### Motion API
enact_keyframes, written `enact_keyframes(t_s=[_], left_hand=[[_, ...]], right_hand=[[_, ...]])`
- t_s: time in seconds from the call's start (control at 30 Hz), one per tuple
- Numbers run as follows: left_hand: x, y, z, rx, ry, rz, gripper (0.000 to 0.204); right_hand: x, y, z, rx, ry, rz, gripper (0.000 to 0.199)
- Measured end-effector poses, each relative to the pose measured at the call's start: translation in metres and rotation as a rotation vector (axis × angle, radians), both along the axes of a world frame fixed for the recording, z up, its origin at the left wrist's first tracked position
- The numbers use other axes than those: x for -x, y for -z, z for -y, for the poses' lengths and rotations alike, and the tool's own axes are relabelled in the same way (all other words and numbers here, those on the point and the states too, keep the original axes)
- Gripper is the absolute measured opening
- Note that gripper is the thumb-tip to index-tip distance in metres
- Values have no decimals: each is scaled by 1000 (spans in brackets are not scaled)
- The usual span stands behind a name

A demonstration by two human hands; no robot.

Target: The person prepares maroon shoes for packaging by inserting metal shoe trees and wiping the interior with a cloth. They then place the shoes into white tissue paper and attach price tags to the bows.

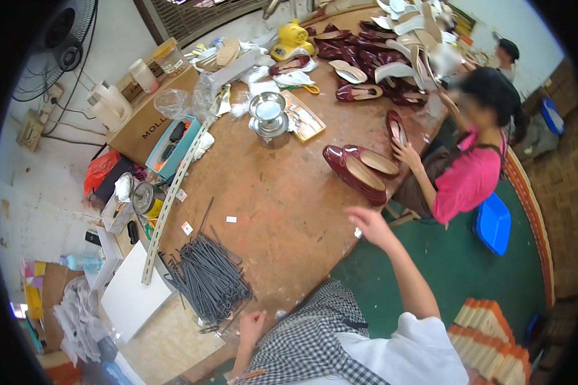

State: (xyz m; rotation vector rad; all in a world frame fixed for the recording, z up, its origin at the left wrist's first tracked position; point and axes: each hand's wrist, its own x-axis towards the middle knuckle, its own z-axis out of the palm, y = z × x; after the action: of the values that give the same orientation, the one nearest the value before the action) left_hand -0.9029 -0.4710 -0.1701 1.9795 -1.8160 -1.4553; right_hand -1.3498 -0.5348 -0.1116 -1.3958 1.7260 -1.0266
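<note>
My right hand (pixel 372 226) is over the table's near edge, just short of a pair of burgundy shoes (pixel 361 172) with bows. Its fingers reach forward, apart, with nothing visible in them; a small white piece (pixel 358 233) shows beside the thumb. My left hand (pixel 253 325) is low at the table edge, beside a heap of thin grey rods (pixel 210 276). Its fingers are curled together, and whatever they may hold is too small to make out. Across the corner, a co-worker in pink holds another burgundy shoe (pixel 397 128).
Burgundy shoes and pale insoles (pixel 398 70) are piled at the far end. A metal pot (pixel 268 119) stands by a wooden tray (pixel 304 115). A perforated metal strip (pixel 173 199) runs along the left, near a teal bin (pixel 173 147). Blue basin (pixel 492 223) on the floor.
</note>
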Motion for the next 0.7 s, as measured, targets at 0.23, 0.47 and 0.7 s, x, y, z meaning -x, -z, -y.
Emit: enact_keyframes(t_s=[0.23, 0.47, 0.7], left_hand=[[29, 27, -22, -62, -234, 154, 34], [2, 58, -58, -209, -534, 347, 34], [18, 49, -43, -401, -622, 428, 33]], right_hand=[[91, -16, 182, 60, -67, -265, 23], [139, 76, 332, -32, -249, -903, 29], [142, 123, 427, -65, -434, -1247, 55]])
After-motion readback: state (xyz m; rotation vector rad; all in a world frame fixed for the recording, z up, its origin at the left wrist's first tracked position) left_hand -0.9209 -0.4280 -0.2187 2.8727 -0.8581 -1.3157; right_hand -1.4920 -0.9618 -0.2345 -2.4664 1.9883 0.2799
